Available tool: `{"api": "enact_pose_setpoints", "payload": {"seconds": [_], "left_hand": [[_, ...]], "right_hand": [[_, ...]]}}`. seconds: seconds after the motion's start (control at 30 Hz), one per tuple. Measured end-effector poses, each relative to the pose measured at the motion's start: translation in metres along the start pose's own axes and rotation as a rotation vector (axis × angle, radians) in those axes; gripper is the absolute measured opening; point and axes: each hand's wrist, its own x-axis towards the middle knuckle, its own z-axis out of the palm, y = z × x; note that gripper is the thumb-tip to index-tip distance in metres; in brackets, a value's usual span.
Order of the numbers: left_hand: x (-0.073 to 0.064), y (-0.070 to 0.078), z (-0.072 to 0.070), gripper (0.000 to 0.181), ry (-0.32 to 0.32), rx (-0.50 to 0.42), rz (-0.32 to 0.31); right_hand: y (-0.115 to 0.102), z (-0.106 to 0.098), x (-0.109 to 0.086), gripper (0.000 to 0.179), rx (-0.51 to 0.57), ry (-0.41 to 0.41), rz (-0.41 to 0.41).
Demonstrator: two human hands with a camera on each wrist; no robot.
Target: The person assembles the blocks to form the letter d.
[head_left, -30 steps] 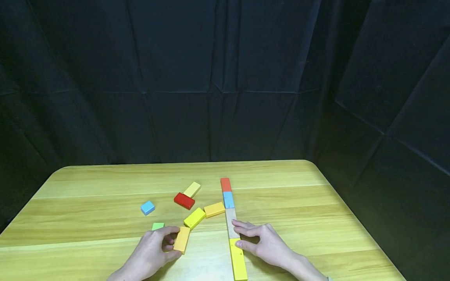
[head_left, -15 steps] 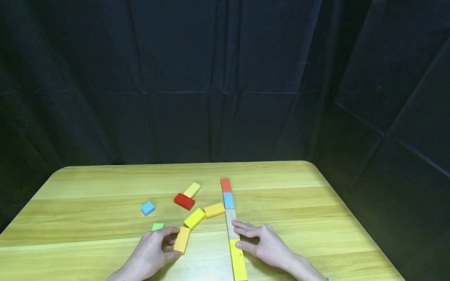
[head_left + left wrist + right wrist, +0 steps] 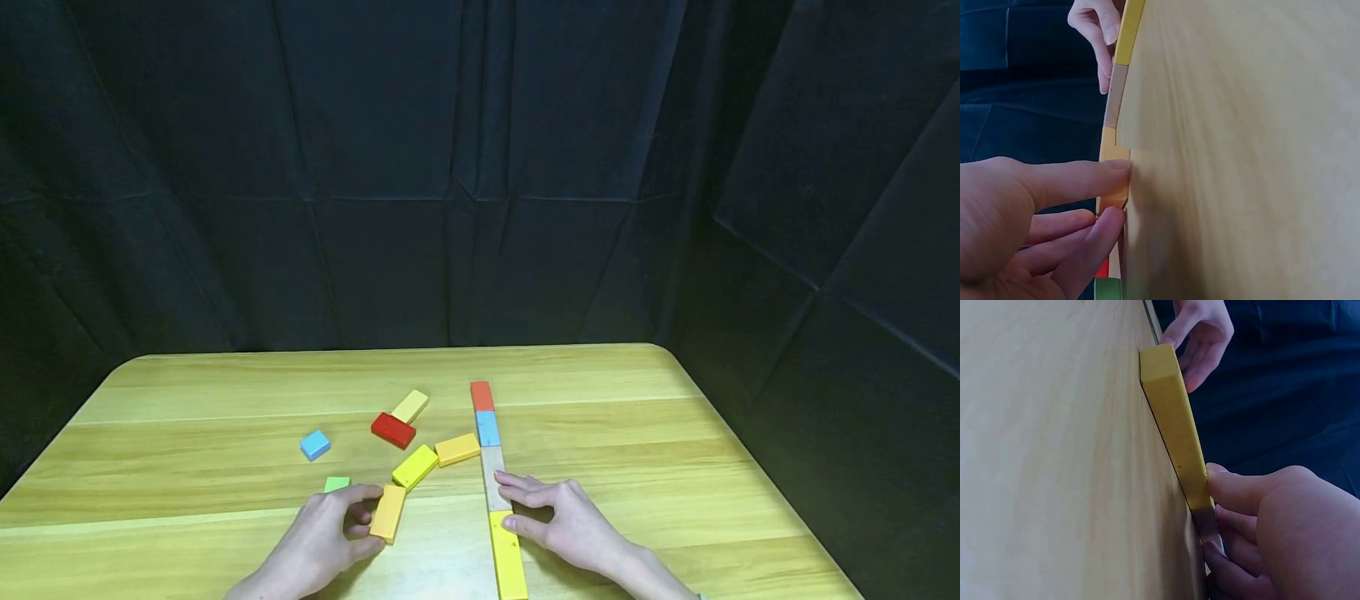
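Observation:
In the head view my left hand (image 3: 318,533) pinches an orange wooden block (image 3: 388,513) at its ends, thumb at the near end and index finger at the far end. The block lies slantwise, its far end meeting a yellow block (image 3: 415,467). My right hand (image 3: 570,525) rests against the right side of a straight row. Its thumb touches a long yellow block (image 3: 508,558), and its fairly straight fingers touch the plain wood block (image 3: 494,475). Beyond these, the row goes on with a blue block (image 3: 487,428) and an orange-red block (image 3: 482,396).
Another orange block (image 3: 457,450) bridges the yellow block and the row. A red block (image 3: 393,430) touches a pale yellow block (image 3: 410,406). A small blue block (image 3: 315,444) lies left, and a green block (image 3: 337,483) sits behind my left hand. Dark curtains (image 3: 465,250) surround the table.

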Motion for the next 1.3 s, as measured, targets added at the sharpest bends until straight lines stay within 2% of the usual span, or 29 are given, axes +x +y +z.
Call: {"api": "enact_pose_setpoints", "payload": {"seconds": [0.27, 0.43, 0.83, 1.07, 1.3], "left_hand": [[0.000, 0.001, -0.007, 0.053, -0.044, -0.042, 0.010], [0.002, 0.001, -0.011, 0.053, -0.047, -0.049, -0.003], [0.010, 0.005, -0.017, 0.041, 0.037, -0.046, -0.015], [0.025, 0.007, -0.016, 0.035, 0.103, -0.075, -0.049], [0.045, 0.006, -0.013, 0.038, 0.155, -0.039, -0.079]], "right_hand": [[0.000, 0.000, 0.000, 0.050, 0.005, -0.004, 0.000], [0.000, 0.000, 0.000, 0.050, -0.003, -0.005, 0.001], [0.001, 0.001, 0.000, 0.052, -0.002, -0.006, 0.003], [0.001, 0.000, 0.000, 0.053, 0.011, -0.015, 0.007], [0.000, 0.000, 0.000, 0.053, 0.006, -0.018, 0.012]]}}
